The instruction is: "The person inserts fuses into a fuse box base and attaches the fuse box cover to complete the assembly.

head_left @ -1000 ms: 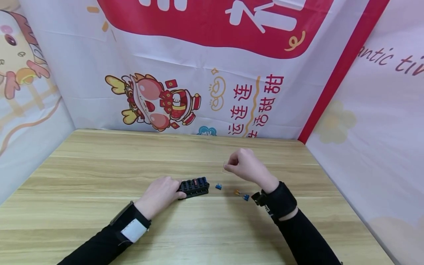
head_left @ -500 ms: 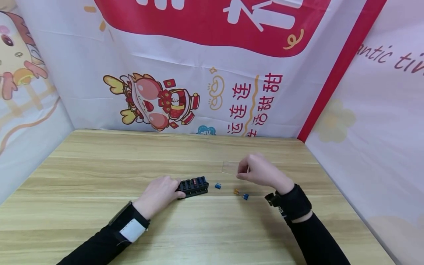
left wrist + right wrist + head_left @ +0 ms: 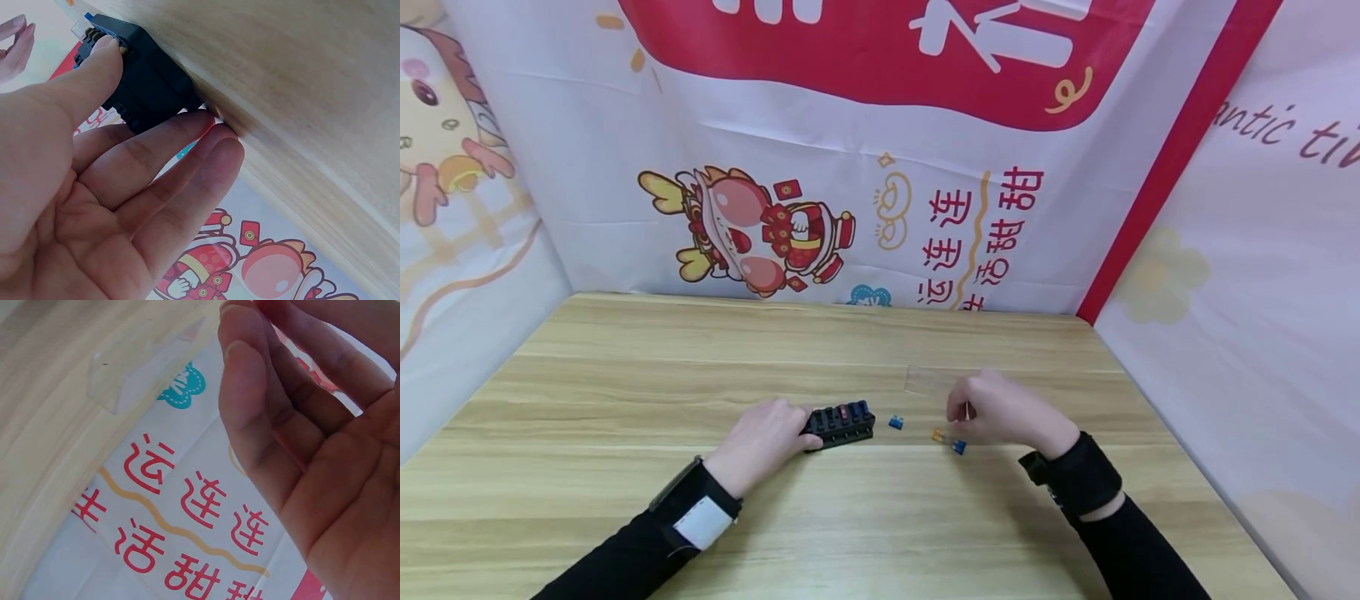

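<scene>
In the head view my left hand (image 3: pixel 765 442) grips the near-left end of a black fuse box (image 3: pixel 842 423), its thumb on the near side. Several blade fuses, blue and one red, sit in its top. The left wrist view shows my thumb across the contacts of the fuse box (image 3: pixel 147 78) and fingers against its end. My right hand (image 3: pixel 1003 412) hovers with bent fingers just behind an orange blade fuse (image 3: pixel 937 435) and a blue blade fuse (image 3: pixel 959 447). Nothing shows between its fingers; the fingertips are partly hidden. Another blue blade fuse (image 3: pixel 896 422) lies right of the box.
A clear plastic cover (image 3: pixel 921 380) lies on the wooden table (image 3: pixel 820 525) behind the loose fuses, partly behind my right hand. Printed cloth walls (image 3: pixel 820 125) enclose the table's back and sides.
The right hand has let go of the clear cover, which now lies on the table, and has moved right and down toward the loose fuses. The left hand has stayed on the fuse box.
</scene>
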`<state>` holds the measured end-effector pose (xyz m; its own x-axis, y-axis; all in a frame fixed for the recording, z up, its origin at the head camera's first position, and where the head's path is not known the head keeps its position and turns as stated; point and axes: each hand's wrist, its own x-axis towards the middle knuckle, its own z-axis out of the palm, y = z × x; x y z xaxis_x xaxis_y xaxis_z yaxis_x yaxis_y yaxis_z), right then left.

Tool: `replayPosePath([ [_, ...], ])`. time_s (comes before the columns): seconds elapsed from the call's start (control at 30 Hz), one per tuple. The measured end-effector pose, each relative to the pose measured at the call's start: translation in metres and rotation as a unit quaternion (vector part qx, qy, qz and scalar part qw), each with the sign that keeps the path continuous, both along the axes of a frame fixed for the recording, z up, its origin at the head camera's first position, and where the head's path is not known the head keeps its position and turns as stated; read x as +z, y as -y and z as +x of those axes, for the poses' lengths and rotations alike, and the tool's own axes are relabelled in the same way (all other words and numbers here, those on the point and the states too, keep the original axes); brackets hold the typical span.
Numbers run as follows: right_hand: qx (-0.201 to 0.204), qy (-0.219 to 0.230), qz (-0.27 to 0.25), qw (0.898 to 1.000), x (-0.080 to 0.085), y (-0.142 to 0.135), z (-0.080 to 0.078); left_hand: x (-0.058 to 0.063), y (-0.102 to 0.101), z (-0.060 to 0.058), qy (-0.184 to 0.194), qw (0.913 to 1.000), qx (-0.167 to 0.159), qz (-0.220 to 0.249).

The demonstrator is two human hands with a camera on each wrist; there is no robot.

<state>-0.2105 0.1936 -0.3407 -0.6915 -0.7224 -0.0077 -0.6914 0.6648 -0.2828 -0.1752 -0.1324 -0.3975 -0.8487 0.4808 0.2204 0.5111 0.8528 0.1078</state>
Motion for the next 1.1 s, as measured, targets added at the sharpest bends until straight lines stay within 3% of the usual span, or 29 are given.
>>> replayPosePath([
  [0.23,-0.018,-0.029,0.02,0.999,-0.009,-0.004,0.009,0.0,0.001,0.001,-0.005,1.0,0.001,-0.001],
  [0.47,0.037,-0.101,0.037,0.994,-0.022,-0.011,0.015,-0.002,0.0,0.0,-0.015,0.9998,-0.006,-0.008],
  [1.1,0.05,-0.087,0.047,0.994,-0.034,-0.018,0.013,-0.001,-0.001,0.0,-0.013,0.9999,-0.004,-0.01],
])
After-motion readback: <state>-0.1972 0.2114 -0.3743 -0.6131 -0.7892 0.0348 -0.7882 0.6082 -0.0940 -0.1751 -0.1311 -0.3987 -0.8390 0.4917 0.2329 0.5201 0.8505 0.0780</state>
